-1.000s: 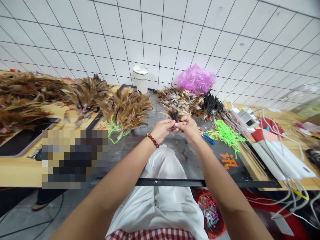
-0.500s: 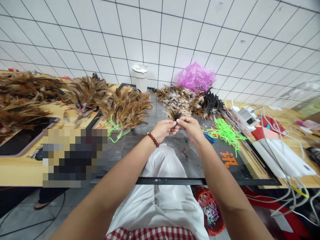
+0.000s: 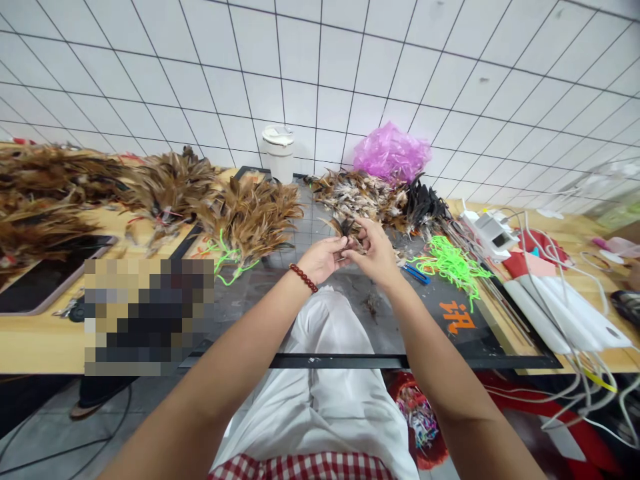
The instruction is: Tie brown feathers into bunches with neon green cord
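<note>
Over the dark mat, my left hand [image 3: 323, 259] is closed in a pinch on a small tuft of feathers [image 3: 343, 227], dark with brown tips. A beaded bracelet [image 3: 302, 277] circles that wrist. Just to the right, my right hand [image 3: 379, 257] has its thumb and index finger spread apart beside the tuft; its other fingers are partly hidden. Behind both hands lies a loose heap of brown and whitish feathers [image 3: 363, 190]. A tied bunch of brown feathers [image 3: 255, 217] rests to the left, with green string [image 3: 227, 257] at its base.
Blue snips [image 3: 416, 274] and tangled green cord [image 3: 453, 267] lie right of my hands. Black feathers [image 3: 425, 207], a pink plastic bag [image 3: 393, 152] and a white lidded cup [image 3: 279, 157] stand along the tiled wall. A phone [image 3: 55, 277] lies left; white cables [image 3: 583, 373] hang right.
My right hand has opened out of its pinch at the tuft, its index finger lifting away from the thumb. My left hand keeps hold of the tuft, nearly in place.
</note>
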Available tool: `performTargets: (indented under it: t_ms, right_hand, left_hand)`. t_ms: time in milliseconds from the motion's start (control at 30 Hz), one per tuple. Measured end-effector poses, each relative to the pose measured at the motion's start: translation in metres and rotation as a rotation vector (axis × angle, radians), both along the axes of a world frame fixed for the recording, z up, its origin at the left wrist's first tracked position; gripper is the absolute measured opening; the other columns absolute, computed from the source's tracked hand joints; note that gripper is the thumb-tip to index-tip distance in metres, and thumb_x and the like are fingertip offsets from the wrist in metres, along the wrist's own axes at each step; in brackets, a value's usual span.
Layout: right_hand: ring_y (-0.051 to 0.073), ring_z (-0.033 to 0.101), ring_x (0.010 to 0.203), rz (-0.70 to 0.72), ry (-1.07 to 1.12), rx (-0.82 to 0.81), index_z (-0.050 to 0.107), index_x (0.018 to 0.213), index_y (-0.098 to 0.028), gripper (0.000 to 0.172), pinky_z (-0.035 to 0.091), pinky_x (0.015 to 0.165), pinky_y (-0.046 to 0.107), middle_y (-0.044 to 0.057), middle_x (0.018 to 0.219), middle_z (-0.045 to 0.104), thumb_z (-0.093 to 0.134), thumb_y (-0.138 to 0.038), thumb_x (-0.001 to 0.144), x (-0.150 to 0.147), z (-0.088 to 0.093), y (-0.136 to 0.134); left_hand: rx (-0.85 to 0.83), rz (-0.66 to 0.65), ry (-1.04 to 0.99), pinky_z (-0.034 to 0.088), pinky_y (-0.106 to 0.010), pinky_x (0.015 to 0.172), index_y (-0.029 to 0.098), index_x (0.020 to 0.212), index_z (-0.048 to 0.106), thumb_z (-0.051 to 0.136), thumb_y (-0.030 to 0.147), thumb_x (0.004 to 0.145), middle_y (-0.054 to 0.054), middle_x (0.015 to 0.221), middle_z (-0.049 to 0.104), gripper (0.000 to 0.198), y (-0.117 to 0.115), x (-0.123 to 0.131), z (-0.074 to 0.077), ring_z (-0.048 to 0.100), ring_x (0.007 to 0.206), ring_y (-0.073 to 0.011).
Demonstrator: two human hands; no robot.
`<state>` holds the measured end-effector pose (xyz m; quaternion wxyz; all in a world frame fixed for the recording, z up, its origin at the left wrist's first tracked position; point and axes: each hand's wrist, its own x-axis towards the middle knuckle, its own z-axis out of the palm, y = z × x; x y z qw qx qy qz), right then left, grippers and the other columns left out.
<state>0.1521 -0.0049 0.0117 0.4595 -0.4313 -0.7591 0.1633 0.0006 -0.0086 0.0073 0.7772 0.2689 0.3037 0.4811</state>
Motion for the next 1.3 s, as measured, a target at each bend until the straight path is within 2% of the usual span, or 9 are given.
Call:
performTargets:
  t_ms: [167,333,433,533,667,733,900,1000,1300]
  right_hand:
    - [0.02,0.052,0.087,-0.071,-0.087,0.116,0.049,0.129,-0.021,0.057,0.046,0.08,0.036,0.005,0.093,0.053,0.059,-0.017,0.073,-0.002,-0.001,-0.003]
    - [0.021,0.052,0.086,-0.032,-0.114,0.122,0.047,0.131,-0.019,0.064,0.046,0.079,0.036,0.006,0.095,0.055,0.068,-0.027,0.07,-0.001,0.001,-0.002]
    - [0.021,0.053,0.086,-0.096,-0.157,0.148,0.047,0.131,-0.02,0.06,0.044,0.078,0.036,0.006,0.094,0.057,0.065,-0.032,0.075,0.0,0.002,-0.003]
    - [0.021,0.055,0.084,-0.177,-0.192,0.156,0.05,0.129,-0.022,0.055,0.044,0.076,0.034,0.006,0.096,0.059,0.064,-0.036,0.077,0.006,0.004,-0.002]
    - [0.019,0.057,0.079,-0.337,-0.264,0.083,0.066,0.103,-0.021,0.026,0.043,0.074,0.031,0.006,0.094,0.061,0.057,-0.032,0.082,0.021,0.001,0.007]
    - [0.019,0.057,0.078,-0.392,-0.369,-0.005,0.07,0.089,-0.022,0.019,0.041,0.071,0.03,0.005,0.089,0.062,0.054,-0.031,0.083,0.025,-0.002,0.01]
    - [0.02,0.059,0.082,-0.417,-0.617,-0.112,0.071,0.089,-0.024,0.021,0.038,0.066,0.029,0.006,0.088,0.065,0.056,-0.037,0.082,0.017,-0.01,0.007]
    - [0.021,0.06,0.084,-0.417,-0.696,-0.151,0.072,0.086,-0.024,0.019,0.038,0.068,0.029,0.006,0.091,0.067,0.055,-0.033,0.082,0.012,-0.011,0.005]
    - [0.02,0.062,0.084,-0.438,-0.558,-0.174,0.073,0.092,-0.025,0.026,0.041,0.072,0.028,0.007,0.094,0.07,0.048,-0.028,0.085,0.019,-0.006,0.01]
  left_hand:
    - [0.022,-0.01,0.035,0.047,-0.027,0.071,0.011,0.078,0.066,0.074,0.017,0.07,-0.004,0.077,0.066,0.014,-0.002,0.002,-0.001,0.061,0.071,-0.0116]
    - [0.043,0.083,0.048,0.046,-0.025,0.07,0.01,0.077,0.066,0.075,0.018,0.069,-0.004,0.077,0.066,0.015,-0.003,0.002,-0.001,0.058,0.065,-0.0083]
    - [0.021,0.019,0.071,0.047,-0.025,0.069,0.01,0.077,0.065,0.074,0.017,0.07,-0.004,0.074,0.065,0.014,-0.002,0.001,-0.002,0.06,0.067,-0.0103]
    - [0.011,0.078,0.094,0.047,-0.023,0.064,0.01,0.077,0.064,0.071,0.016,0.073,-0.005,0.072,0.065,0.01,-0.001,-0.001,-0.001,0.06,0.066,-0.0097]
    - [-0.013,0.275,0.087,0.041,-0.016,0.051,0.01,0.077,0.062,0.063,0.015,0.079,-0.002,0.067,0.062,0.006,0.0,-0.002,0.003,0.054,0.054,-0.0045]
    - [-0.038,0.334,0.08,0.038,-0.015,0.048,0.01,0.078,0.061,0.061,0.014,0.081,0.0,0.063,0.059,0.005,0.001,-0.003,0.004,0.05,0.049,-0.0031]
    - [-0.049,0.38,0.085,0.039,-0.015,0.048,0.01,0.078,0.06,0.058,0.013,0.083,0.0,0.062,0.058,0.007,0.002,-0.002,0.003,0.051,0.049,-0.0034]
    - [-0.052,0.384,0.08,0.039,-0.015,0.048,0.01,0.076,0.06,0.057,0.012,0.084,0.0,0.061,0.058,0.008,0.002,-0.001,0.003,0.051,0.049,-0.0036]
    - [-0.051,0.387,0.075,0.04,-0.016,0.048,0.01,0.077,0.061,0.058,0.013,0.083,0.0,0.062,0.058,0.007,0.003,-0.001,0.003,0.051,0.049,-0.0038]
